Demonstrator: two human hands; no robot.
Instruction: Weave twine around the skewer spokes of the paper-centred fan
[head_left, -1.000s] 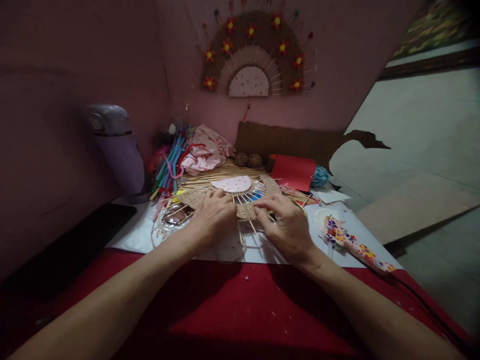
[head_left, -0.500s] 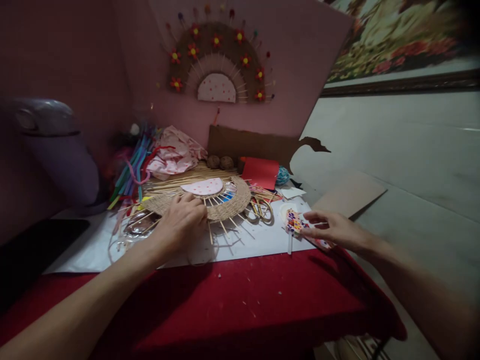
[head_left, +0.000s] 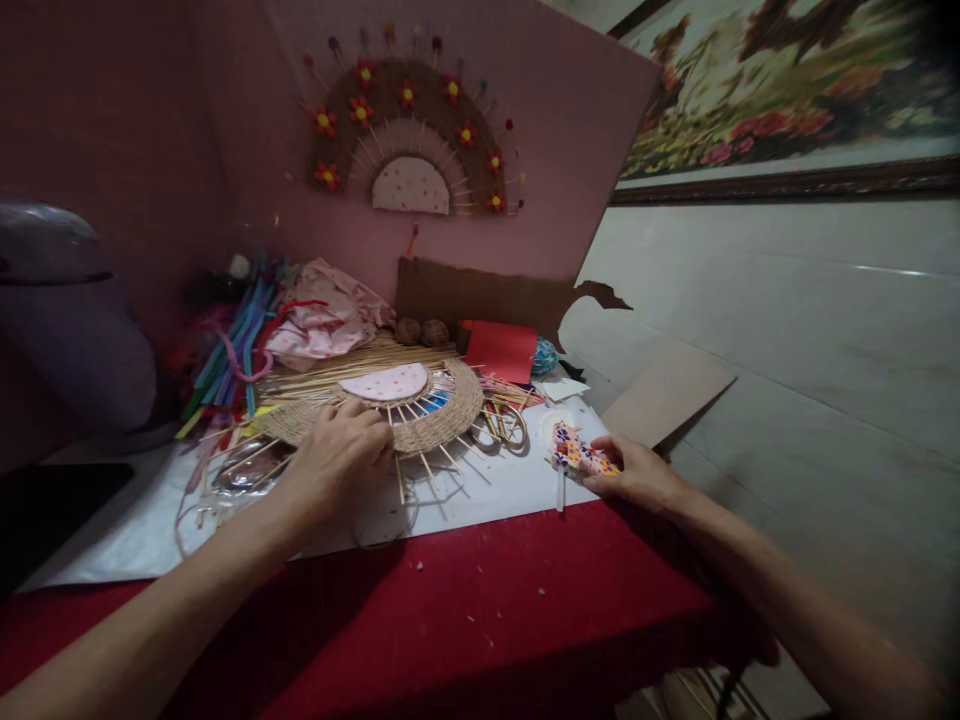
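Head cam: the left hand [head_left: 337,455] sits fingers-bent on the near edge of the woven fan [head_left: 442,415], pressing it onto the white sheet [head_left: 480,490], not gripping. The right hand [head_left: 637,475] is off to the side on the handle of the glue gun [head_left: 577,455]; can't tell if it's actually closed round it. I'd say the rope band looks woven, but the stick tips are bare, with no flowers like the wall fan [head_left: 409,130] has.
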